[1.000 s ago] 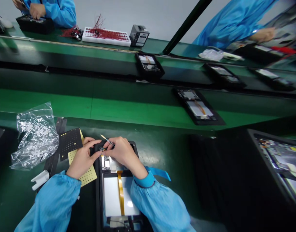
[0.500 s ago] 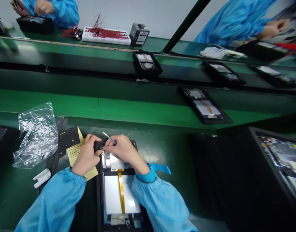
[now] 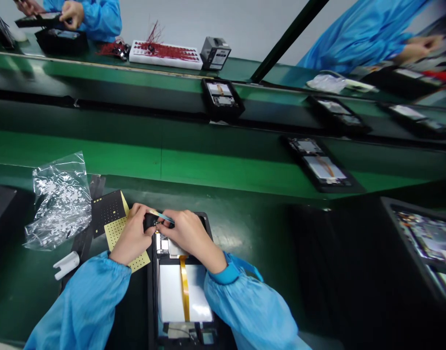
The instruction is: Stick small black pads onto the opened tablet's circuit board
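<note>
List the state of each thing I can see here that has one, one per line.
Opened tablet: back cover off, white battery and orange flex cable exposed.
Tweezers: held in the right hand, tip at the tablet's top edge.
Left hand: fingertips pressed on the tablet's top corner.
Plastic bag: crumpled, holding small white pieces.
Yellow perforated sheet: flat, partly under the left hand.
Tablets on the belt: open, face up.

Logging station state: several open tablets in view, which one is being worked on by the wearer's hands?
The open tablet nearest the camera: both left hand and right hand rest on its top edge; the others lie untouched on the belt.
</note>
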Demonstrator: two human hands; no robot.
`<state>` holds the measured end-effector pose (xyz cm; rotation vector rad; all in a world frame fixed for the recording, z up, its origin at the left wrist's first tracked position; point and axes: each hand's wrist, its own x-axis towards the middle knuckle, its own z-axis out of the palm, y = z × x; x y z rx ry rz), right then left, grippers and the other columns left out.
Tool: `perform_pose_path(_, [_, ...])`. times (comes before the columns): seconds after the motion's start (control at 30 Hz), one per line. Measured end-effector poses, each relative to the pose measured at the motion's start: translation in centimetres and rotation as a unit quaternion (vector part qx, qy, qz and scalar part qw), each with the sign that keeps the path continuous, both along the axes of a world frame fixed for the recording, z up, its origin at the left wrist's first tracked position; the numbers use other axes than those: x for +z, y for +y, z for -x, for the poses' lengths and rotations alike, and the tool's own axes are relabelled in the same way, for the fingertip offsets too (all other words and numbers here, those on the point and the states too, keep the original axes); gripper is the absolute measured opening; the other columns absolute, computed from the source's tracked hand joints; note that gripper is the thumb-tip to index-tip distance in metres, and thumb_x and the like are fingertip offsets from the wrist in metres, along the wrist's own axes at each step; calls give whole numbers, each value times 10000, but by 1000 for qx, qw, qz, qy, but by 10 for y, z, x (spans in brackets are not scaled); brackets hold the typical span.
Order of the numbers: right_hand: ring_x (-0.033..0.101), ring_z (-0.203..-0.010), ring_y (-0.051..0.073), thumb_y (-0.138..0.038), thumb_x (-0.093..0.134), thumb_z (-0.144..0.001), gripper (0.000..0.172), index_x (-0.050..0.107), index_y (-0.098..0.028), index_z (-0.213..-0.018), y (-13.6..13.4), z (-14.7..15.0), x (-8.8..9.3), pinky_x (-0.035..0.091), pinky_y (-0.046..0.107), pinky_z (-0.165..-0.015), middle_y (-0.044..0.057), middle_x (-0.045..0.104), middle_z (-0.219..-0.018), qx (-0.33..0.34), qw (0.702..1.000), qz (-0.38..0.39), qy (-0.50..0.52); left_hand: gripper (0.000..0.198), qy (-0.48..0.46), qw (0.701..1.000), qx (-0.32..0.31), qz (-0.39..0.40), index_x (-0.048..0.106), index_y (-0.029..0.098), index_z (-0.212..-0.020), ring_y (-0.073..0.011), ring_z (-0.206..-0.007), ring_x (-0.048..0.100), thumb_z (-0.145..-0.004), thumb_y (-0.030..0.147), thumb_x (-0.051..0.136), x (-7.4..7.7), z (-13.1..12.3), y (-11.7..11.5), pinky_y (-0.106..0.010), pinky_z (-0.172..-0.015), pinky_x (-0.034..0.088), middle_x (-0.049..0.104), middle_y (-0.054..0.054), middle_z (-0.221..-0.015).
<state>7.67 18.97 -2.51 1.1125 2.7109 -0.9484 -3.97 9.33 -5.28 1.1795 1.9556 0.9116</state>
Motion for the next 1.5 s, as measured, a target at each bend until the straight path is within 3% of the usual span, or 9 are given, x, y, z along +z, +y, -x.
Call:
perform_pose_path(0.53, [659, -718, 211, -141, 614, -836, 66, 661, -128, -791, 12, 0, 6, 305, 265, -561, 108, 712, -822, 225, 971, -83, -10, 337, 52, 998, 15, -30, 520, 188, -1016, -217, -1037, 535, -738, 4, 473, -6, -11, -5, -404, -947, 445, 498, -62, -1043])
perform_pose_path(0.67, [667, -724, 208, -149, 611, -839, 52, 660, -138, -826, 12, -3, -2, 373, 257, -582, 88, 714, -834, 207, 975, -74, 26, 350, 96, 993, 22, -59, 482, 206, -1175, -235, -1191, 468, -848, 97, 421, 27, -27, -42, -404, -1014, 395, 496, -91, -1219])
perform_pose_path(0.73, [670, -738, 194, -179, 591, -857, 86, 661, -155, -814, 13, -6, -8, 418, 248, -611, 60, 718, -816, 188, 979, -63, 51, 276, 129, 987, 13, -94, 510, 263, -1128, -176, -1048, 561, -900, 153, 403, 50, -23, -66, -294, -893, 466, 577, -36, -1111])
perform_pose_path(0.87, [626, -626, 166, -225, 534, -867, 150, 669, -160, -871, 12, -14, -8, 452, 254, -569, 44, 710, -798, 26, 985, -7, 171, 185, 290, 937, 158, -117, 534, 234, -1062, -214, -961, 548, -909, 288, 446, 70, 26, -85, -346, -850, 461, 578, -56, -990])
perform_pose_path(0.97, [514, -502, 138, -304, 546, -858, 190, 676, -172, -818, 3, -23, 11, 407, 262, -486, 30, 647, -709, -111, 939, 72, 316, 337, 339, 923, 177, -41, 558, 193, -1113, -346, -1080, 456, -866, 413, 496, 49, 69, -70, -552, -896, 389, 519, -145, -1159])
perform_pose_path(1.17, [574, -655, 180, -360, 457, -937, 375, 674, -191, -682, -32, -46, 59, 471, 279, -547, 69, 619, -700, -80, 828, 138, 538, 165, 297, 943, 143, -36, 590, 212, -834, -348, -1050, 509, -769, 348, 657, 8, 84, -47, -524, -798, 445, 579, -112, -1109])
perform_pose_path(1.33, [622, -621, 171, -325, 396, -967, 291, 657, -225, -885, -61, -49, 64, 541, 291, -538, 54, 626, -728, -84, 787, 165, 589, 135, 245, 957, 85, -127, 545, 227, -941, -177, -758, 639, -892, 347, 503, 30, 50, -63, -296, -657, 513, 666, -19, -867])
perform_pose_path(1.43, [681, -744, 177, -174, 510, -919, 132, 602, -257, -965, -79, -35, 56, 590, 373, -769, 44, 644, -884, -82, 787, 153, 592, 134, 235, 953, 56, -184, 558, 237, -984, -155, -815, 655, -915, 321, 479, 49, 29, -73, -260, -727, 512, 685, -14, -913])
perform_pose_path(1.5, [692, -795, 176, -72, 538, -881, 239, 557, -280, -999, -88, -24, 50, 559, 432, -886, 25, 652, -912, -68, 783, 154, 599, 69, 213, 954, 39, -205, 560, 237, -936, -124, -746, 646, -908, 263, 501, 60, 20, -77, -214, -694, 503, 668, 10, -818])
